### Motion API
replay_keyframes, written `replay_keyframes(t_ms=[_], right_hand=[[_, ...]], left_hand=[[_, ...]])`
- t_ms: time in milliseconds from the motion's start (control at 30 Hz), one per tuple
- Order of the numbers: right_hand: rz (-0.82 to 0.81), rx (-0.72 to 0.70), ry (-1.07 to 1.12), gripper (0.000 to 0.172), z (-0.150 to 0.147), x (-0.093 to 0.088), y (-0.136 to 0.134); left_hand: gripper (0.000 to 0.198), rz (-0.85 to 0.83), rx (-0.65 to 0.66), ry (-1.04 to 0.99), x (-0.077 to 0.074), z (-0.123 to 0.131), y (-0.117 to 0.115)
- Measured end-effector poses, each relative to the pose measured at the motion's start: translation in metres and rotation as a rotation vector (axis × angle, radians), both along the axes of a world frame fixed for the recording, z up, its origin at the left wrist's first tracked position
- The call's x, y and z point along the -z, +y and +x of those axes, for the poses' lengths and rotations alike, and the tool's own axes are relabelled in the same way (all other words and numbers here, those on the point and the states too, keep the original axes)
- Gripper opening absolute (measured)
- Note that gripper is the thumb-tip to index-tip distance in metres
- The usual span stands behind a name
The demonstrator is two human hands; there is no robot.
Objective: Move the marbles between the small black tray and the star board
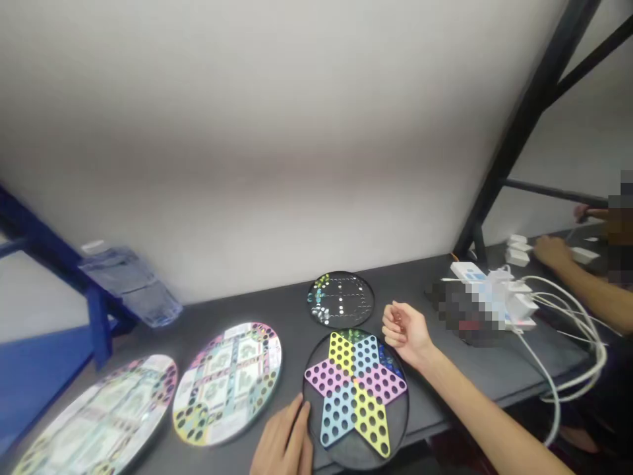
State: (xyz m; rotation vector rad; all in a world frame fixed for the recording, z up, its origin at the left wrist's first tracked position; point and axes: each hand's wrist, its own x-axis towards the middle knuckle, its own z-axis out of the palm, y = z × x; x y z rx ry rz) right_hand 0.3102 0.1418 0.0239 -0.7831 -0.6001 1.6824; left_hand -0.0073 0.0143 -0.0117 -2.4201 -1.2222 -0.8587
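Note:
A star-shaped Chinese checkers board [363, 381], with yellow, blue and pink points full of round holes, lies in a black round tray [321, 458]. Blue marbles [390, 358] show between two star points at the tray's upper right, and green ones sit along its far rim. My left hand [284, 439] rests at the tray's left edge, its fingers stretched out and holding nothing I can see. Just beyond the right rim, my right hand [406, 334] is raised with its fingers curled in; whatever they may hold is hidden.
Behind stands another round black tray [349, 300] with small pieces along its left side. Two round printed boards [227, 382] lie leftward. A clear plastic bag [131, 284] leans against the blue frame. Rightward are a power strip [469, 272], white cables [588, 316] and another person's arm [588, 284].

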Motion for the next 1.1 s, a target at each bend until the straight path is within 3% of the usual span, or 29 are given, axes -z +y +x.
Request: replay_keyframes(t_ms=[100,233,400,733,967,1100], right_hand=[[-0.040,0.148,-0.163,0.046,-0.019,-0.001,-0.036],[0.193,0.346,-0.572,0.047,-0.037,-0.003,-0.079],[0.339,0.334,-0.850,0.047,-0.051,-0.005,-0.110],[0.252,0.395,-0.922,0.050,-0.062,0.003,-0.106],[0.235,0.455,-1.030,0.049,-0.051,0.006,-0.098],[0.233,0.437,-1.087,0.050,-0.041,0.006,-0.085]], left_hand=[[0.040,-0.003,-0.004,-0.016,-0.002,0.003,-0.002],[0.039,-0.033,-0.027,-0.030,-0.003,0.007,-0.005],[0.037,-0.017,-0.048,-0.027,-0.003,0.009,-0.008],[0.031,0.016,-0.049,-0.063,-0.016,0.017,-0.015],[0.023,0.034,0.100,-0.034,-0.023,0.019,-0.021],[0.013,0.043,0.153,-0.126,-0.020,0.031,-0.023]])
